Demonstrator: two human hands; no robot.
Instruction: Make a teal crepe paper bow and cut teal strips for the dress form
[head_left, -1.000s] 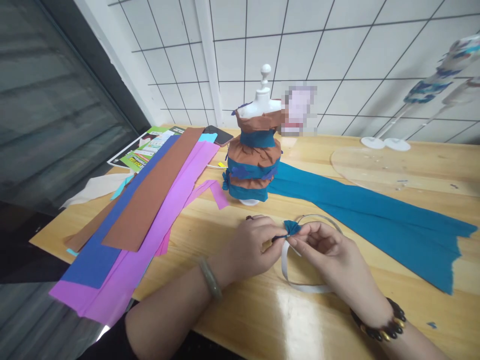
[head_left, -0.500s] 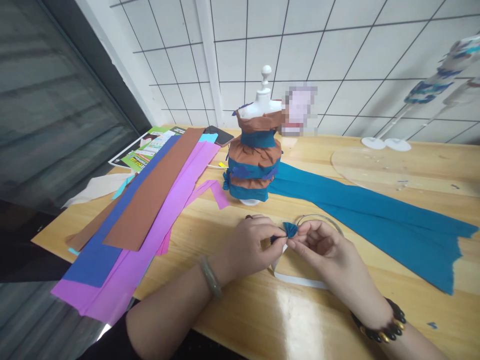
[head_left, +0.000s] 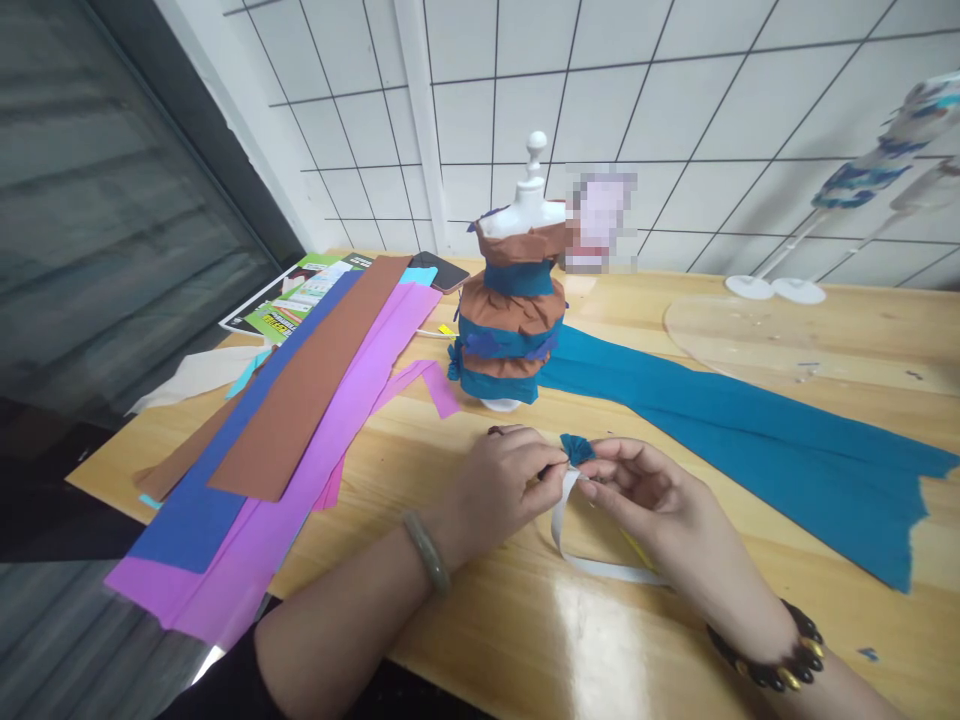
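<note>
Between my two hands is a small gathered piece of teal crepe paper [head_left: 577,448], fanned out at its top. My left hand [head_left: 517,475] is closed in a pinch at the left side of its gathered base. From the right, my right hand [head_left: 649,490] pinches the piece with thumb and fingers. A white ribbon-like strip [head_left: 600,570] hangs just under the teal piece and curves along the table below my right hand. Behind my hands stands a small white dress form [head_left: 529,205], wrapped in brown and teal crepe paper bands [head_left: 510,310].
Long crepe paper sheets in brown [head_left: 315,390], blue [head_left: 202,515] and purple [head_left: 330,440] lie at the left. A teal sheet [head_left: 757,430] stretches right from the dress form. A phone [head_left: 439,270], a clear round sheet [head_left: 735,335] and decorated stands [head_left: 862,185] are farther back.
The teal piece has shifted slightly up and left, its fan spread wider. More of the white strip shows below it, and my right hand has turned a little.
</note>
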